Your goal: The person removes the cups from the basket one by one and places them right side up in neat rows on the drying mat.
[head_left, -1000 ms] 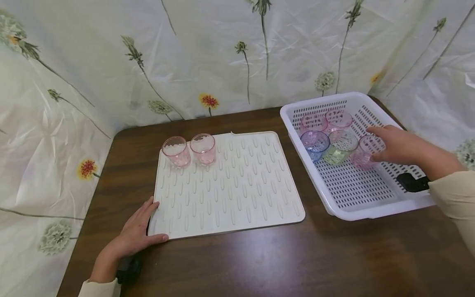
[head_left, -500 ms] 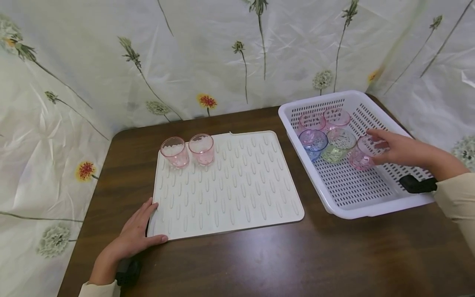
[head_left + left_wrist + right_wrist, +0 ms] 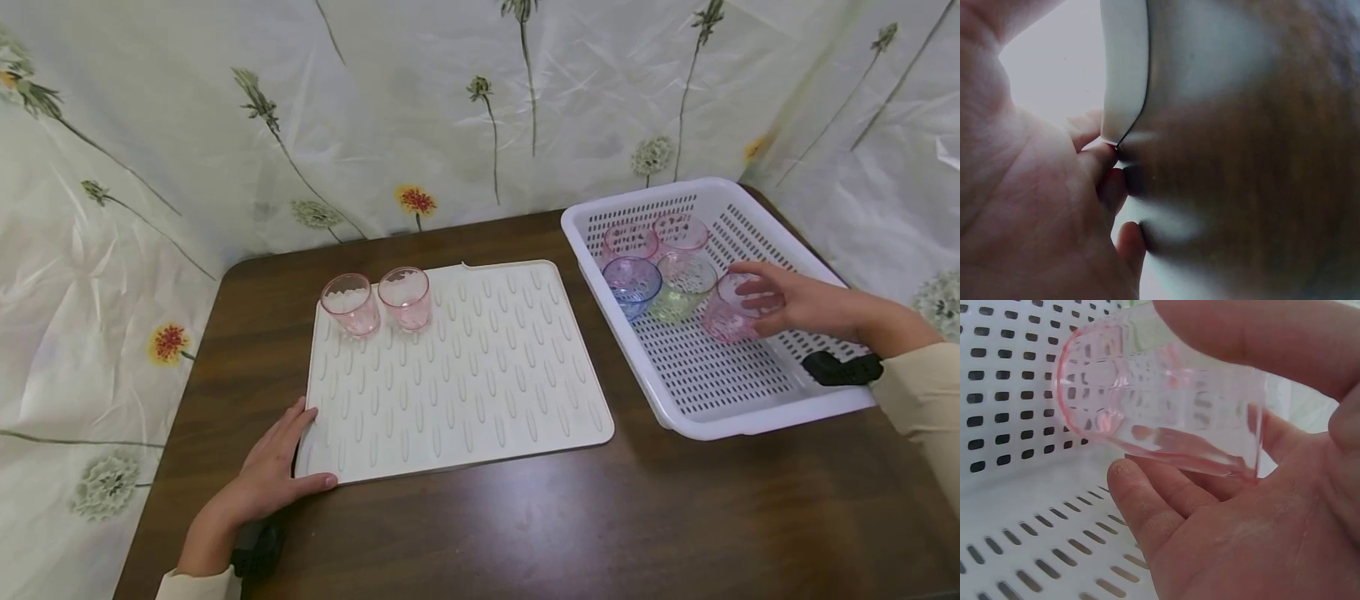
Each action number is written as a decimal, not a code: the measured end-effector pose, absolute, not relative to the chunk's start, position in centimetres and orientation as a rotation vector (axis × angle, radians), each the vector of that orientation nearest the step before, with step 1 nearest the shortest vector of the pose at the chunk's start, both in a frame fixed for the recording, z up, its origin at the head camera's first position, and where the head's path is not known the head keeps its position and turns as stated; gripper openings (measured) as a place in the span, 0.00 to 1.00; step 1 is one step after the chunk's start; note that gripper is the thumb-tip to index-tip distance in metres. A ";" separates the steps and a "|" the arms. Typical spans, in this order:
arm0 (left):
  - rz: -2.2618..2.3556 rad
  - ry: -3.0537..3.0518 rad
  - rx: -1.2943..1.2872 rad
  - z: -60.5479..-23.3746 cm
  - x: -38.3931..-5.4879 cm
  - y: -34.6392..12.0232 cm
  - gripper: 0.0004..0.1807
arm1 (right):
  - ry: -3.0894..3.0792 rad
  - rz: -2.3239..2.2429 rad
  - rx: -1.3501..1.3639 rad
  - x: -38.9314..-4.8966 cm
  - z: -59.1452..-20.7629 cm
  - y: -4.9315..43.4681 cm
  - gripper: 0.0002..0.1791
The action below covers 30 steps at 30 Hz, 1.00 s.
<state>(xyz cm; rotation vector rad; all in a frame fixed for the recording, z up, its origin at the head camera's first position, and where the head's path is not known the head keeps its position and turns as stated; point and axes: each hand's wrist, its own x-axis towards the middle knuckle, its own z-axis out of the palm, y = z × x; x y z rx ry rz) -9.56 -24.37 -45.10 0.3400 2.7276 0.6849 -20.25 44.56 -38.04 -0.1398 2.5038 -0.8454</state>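
Right hand grips a pink tumbler in the basket; left hand rests on the mat

At far left, a floral plastic sheet [image 3: 67, 308] hangs beside a dark brown wooden table [image 3: 465, 542] and runs on behind it. A cream left sleeve [image 3: 198, 585] leads to the left hand [image 3: 262, 477], which has a black device [image 3: 258, 550] at its wrist. Its fingers lie extended at the left edge of a white drying mat [image 3: 472, 375], with the thumb apart from them at the near left corner; they grasp nothing.

On the mat's far left corner stand two upright tumblers just beside each other, a left pink tumbler [image 3: 356, 317] and its pink neighbour [image 3: 411, 312].

To the right of the mat sits a white perforated plastic basket [image 3: 765, 422]. Along its left side are a blue tumbler [image 3: 632, 293] and, behind it, two more pink tumblers [image 3: 681, 235]. Next comes a green tumbler [image 3: 677, 302], then the gripped pink tumbler [image 3: 722, 323], within the basket and near the green one. The right hand [image 3: 806, 302] curls round it from the right; the right wrist view shows the thumb on one side and fingers on the other. Rightmost is the cream right sleeve [image 3: 926, 387].
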 end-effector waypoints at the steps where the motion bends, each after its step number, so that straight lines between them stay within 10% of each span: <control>1: 0.687 2.728 0.339 -45.1 -9.6 -24.4 0.55 | 2.497 -0.854 -0.142 -20.3 -38.1 44.5 0.57; 30: 0.697 2.740 0.358 -44.6 -9.7 -24.5 0.56 | 2.644 -0.775 -0.220 -19.6 -36.4 43.2 0.50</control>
